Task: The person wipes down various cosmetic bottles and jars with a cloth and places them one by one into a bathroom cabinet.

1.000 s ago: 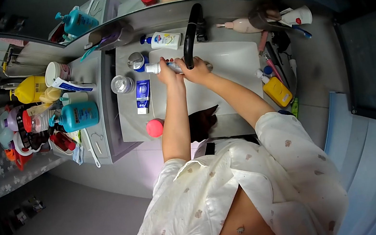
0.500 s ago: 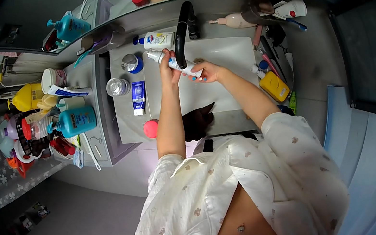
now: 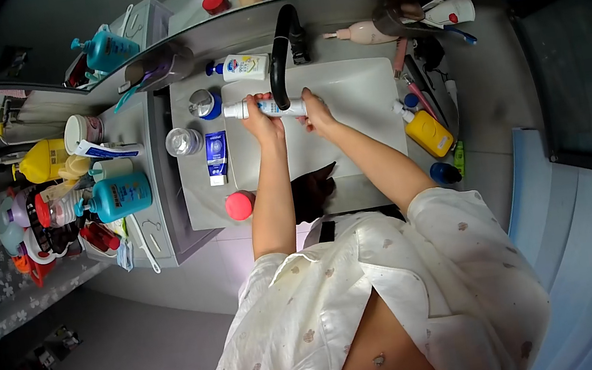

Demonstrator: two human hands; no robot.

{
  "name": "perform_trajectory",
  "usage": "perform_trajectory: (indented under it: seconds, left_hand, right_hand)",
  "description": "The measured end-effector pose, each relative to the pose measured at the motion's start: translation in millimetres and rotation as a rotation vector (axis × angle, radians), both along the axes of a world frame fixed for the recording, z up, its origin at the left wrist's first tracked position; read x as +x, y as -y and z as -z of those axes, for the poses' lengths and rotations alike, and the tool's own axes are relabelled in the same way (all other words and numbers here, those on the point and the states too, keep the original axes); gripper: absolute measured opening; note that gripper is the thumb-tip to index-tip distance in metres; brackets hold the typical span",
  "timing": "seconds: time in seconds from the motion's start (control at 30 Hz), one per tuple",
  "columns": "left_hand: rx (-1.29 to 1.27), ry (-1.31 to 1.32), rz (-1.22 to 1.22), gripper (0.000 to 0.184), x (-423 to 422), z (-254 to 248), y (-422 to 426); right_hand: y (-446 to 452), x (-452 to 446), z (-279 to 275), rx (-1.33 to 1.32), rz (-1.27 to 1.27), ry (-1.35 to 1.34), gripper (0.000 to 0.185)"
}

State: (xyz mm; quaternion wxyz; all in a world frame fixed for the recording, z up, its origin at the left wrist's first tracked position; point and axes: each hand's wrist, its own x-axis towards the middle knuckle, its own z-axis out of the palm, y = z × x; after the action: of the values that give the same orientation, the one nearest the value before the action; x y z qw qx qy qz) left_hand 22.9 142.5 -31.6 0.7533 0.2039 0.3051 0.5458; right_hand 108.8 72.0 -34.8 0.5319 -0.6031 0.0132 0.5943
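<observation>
Over the white sink (image 3: 370,120), a white bottle (image 3: 275,108) lies nearly level, its nozzle end to the left. My left hand (image 3: 261,123) wraps round its middle. At the other end, my right hand (image 3: 317,111) has its fingers round the bottle's base. The black faucet (image 3: 278,57) arches over the bottle and hides a small part of it. Left of the sink are a blue tube (image 3: 216,155), a clear jar (image 3: 183,141), a blue-and-clear jar (image 3: 204,104) and a pink-red lid (image 3: 240,205).
A pump bottle (image 3: 245,67) lies behind the sink. On the right are a yellow bottle (image 3: 429,133), a pink bottle (image 3: 365,33) and a dark blue cap (image 3: 445,173). A grey cabinet (image 3: 174,195) with a teal pump bottle (image 3: 122,196) stands left. Dark cloth-like material hangs at the sink's front edge.
The bottle was slanted half a second ago and is now nearly level. My right hand has moved up and left with its base end. The camera view has shifted slightly.
</observation>
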Motion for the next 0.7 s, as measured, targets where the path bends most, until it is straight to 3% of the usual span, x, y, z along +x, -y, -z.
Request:
perform_trajectory:
  seconds: [0.03,0.07,0.13,0.17,0.23,0.3,0.37,0.43,0.5,0.53,0.67,0.7]
  left_hand:
    - [-0.018,-0.057,-0.054,0.011,2,3,2]
    - [-0.037,-0.113,-0.106,0.013,5,5,4]
    - [-0.044,-0.191,-0.197,0.015,15,2,10]
    - [-0.049,-0.271,-0.292,0.017,19,2,11]
    - [-0.065,-0.326,-0.249,0.017,23,7,10]
    - [-0.027,-0.235,0.011,0.012,28,10,16]
    - [0.043,-0.23,0.262,0.018,30,23,29]
    - [-0.015,-0.086,0.343,0.022,29,18,46]
    - [-0.001,-0.142,0.494,0.024,20,12,52]
    - [0.014,-0.196,0.638,0.026,18,10,53]
    - [0.043,-0.322,0.528,0.02,37,18,37]
    - [-0.065,-0.285,0.385,0.02,44,22,26]
  right_hand:
    - [1,1,-4,-0.031,-0.071,0.301,0.041]
    - [4,0,0,-0.032,-0.063,0.305,0.041]
    - [15,-7,16,0.378,-0.148,1.368,0.034]
    - [19,-10,15,0.375,-0.143,1.372,0.034]
    - [28,-14,13,0.367,-0.136,1.407,0.037]
    - [33,-5,15,0.372,-0.106,1.448,0.032]
    - [32,5,23,0.33,-0.143,1.155,0.027]
    - [32,11,25,0.306,-0.116,1.191,0.027]
    - [38,24,8,0.166,-0.191,0.173,0.037]
    - [39,25,-1,0.142,-0.207,-0.001,0.043]
    - [45,15,1,0.075,-0.16,0.227,0.037]
    - [46,9,17,0.096,-0.168,0.773,0.032]
